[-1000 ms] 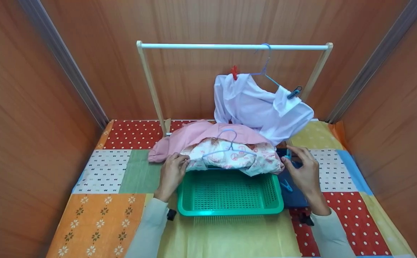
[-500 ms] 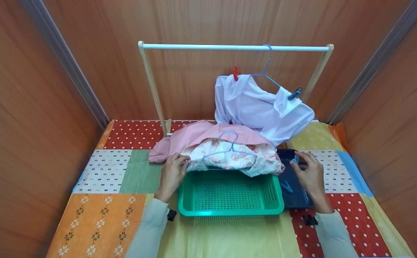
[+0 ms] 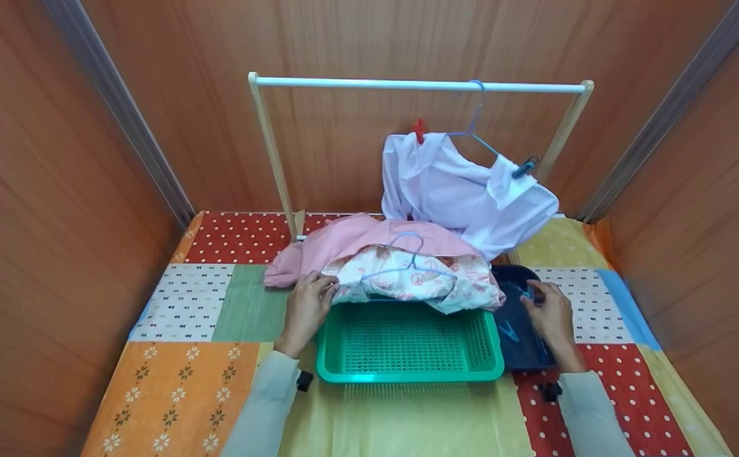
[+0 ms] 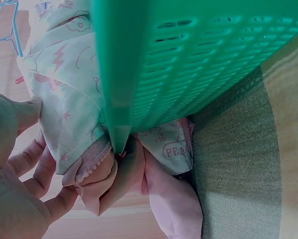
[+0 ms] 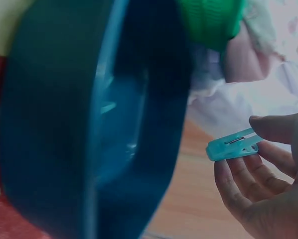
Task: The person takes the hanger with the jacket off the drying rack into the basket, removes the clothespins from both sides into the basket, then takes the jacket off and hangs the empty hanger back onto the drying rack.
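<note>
My left hand [image 3: 305, 312] pinches the left edge of a white cloth with pink print [image 3: 390, 270], thumb on its face and fingers behind, as the left wrist view shows. This cloth joins a pink garment [image 3: 357, 231] draped over the back of a green basket [image 3: 411, 377]. A light-blue hanger [image 3: 412, 261] lies on the printed cloth, its hook upward. Over a dark blue tray [image 3: 514, 274], my right hand [image 3: 553, 317] holds a light-blue clothespin [image 5: 233, 144] between thumb and fingers. Another blue clothespin [image 3: 508, 331] lies in the tray.
Behind stands a rack with a white rail [image 3: 369, 83]. A white shirt [image 3: 452, 184] hangs there from a hanger, with a red clothespin [image 3: 419, 130] and a dark clothespin [image 3: 525, 167] on it. Wooden panels [image 3: 58, 209] enclose the patchwork cloth [image 3: 179, 381].
My right hand has moved away from the printed cloth's right edge, rightward and slightly nearer, over the tray with the clothespin. My left hand stays at the cloth.
</note>
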Demonstrator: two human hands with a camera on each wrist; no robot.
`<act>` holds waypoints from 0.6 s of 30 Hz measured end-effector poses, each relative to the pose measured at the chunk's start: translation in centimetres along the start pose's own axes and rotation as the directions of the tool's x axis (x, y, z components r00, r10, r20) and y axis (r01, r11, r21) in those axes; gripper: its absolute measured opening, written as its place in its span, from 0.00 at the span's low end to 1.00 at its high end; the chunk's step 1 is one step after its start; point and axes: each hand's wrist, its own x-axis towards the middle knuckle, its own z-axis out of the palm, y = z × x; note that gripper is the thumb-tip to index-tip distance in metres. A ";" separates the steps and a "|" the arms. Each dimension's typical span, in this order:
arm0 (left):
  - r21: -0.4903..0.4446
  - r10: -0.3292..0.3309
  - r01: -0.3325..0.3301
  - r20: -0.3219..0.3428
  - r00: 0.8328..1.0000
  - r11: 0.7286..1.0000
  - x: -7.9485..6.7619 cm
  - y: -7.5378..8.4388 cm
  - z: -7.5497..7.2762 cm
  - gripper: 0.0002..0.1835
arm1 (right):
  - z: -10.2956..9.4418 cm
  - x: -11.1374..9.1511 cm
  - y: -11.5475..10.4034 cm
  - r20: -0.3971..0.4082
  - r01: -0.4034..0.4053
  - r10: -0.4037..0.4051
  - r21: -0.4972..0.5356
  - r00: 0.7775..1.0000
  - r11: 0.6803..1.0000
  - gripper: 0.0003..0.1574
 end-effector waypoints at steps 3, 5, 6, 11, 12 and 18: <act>0.001 -0.005 0.005 0.004 1.000 1.000 0.0 0.0 -0.1 0.06 | 0.3 -0.1 0.7 0.055 -0.041 0.042 -0.025 0.998 0.999 0.25; 0.002 -0.009 0.009 0.007 1.000 1.000 0.0 0.0 -0.1 0.06 | 0.5 -0.2 1.1 0.084 -0.063 0.066 -0.043 0.994 0.997 0.26; 0.001 -0.009 0.009 0.008 1.000 1.000 0.1 0.0 -0.1 0.06 | 0.6 -0.3 1.3 0.096 -0.069 0.074 -0.048 0.993 0.996 0.26; 0.003 -0.011 0.011 0.011 1.000 1.000 0.0 0.0 0.0 0.06 | 1.1 -0.6 2.1 0.128 -0.081 0.090 -0.071 0.988 0.994 0.25; 0.005 -0.009 0.009 0.011 1.000 1.000 0.0 0.0 0.0 0.06 | 1.1 -0.6 2.2 0.137 -0.082 0.092 -0.075 0.986 0.994 0.25; 0.007 0.028 -0.028 -0.004 1.000 1.000 -0.1 0.0 -0.1 0.06 | 1.5 -0.8 2.8 0.198 -0.098 0.118 -0.106 0.973 0.989 0.24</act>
